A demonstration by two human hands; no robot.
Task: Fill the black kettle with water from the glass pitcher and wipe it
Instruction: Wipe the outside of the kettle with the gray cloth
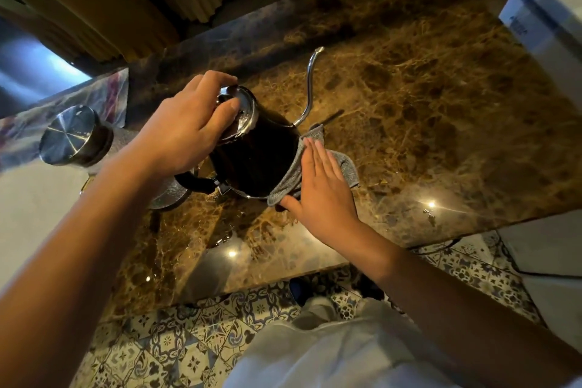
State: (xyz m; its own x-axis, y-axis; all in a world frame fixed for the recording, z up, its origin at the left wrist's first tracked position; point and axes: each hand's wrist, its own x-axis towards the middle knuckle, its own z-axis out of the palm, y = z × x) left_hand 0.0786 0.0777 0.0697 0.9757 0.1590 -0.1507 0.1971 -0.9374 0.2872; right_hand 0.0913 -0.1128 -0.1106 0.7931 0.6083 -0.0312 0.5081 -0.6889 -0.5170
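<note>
The black kettle (255,157) stands on the brown marble counter (425,123), its thin gooseneck spout (310,85) reaching away to the far right and its black handle (195,181) pointing left. My left hand (185,132) rests on top, fingers gripping the shiny lid (244,107). A grey cloth (315,164) is pressed flat against the kettle's right side by my right hand (321,179), fingers straight and together. The glass pitcher (94,148) with a round metal lid (71,134) stands left of the kettle, partly hidden behind my left forearm.
A white box-like appliance (548,19) sits at the counter's far right corner. The counter's near edge runs above a patterned tile floor (189,340). Yellow curtains (126,9) hang beyond the counter. A small wet patch (220,239) glints in front of the kettle.
</note>
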